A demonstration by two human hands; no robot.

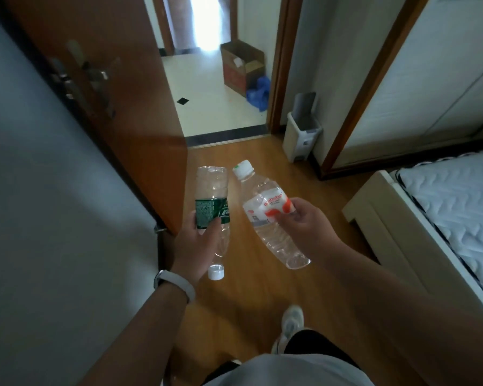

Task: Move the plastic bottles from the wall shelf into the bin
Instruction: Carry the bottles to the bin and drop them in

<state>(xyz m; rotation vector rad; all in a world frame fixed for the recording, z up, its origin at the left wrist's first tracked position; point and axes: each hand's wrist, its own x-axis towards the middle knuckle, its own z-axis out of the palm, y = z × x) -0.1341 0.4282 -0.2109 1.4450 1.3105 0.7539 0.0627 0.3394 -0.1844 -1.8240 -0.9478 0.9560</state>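
We grip the green-label bottle point(212, 215) in our left hand point(197, 243) and the red-label bottle point(265, 210) in our right hand point(301, 221). Beyond the bottles stands the bin point(301, 135), lid up.

Bedroom doorway opening onto a tiled hall

A brown door point(117, 87) stands open on the left above the wooden floor point(248, 296). Past the threshold, a cardboard box point(241, 66) sits on pale tiles point(204, 112) with a blue bag point(258, 93) just beside it. A quilted mattress point(457, 207) lies on the right.
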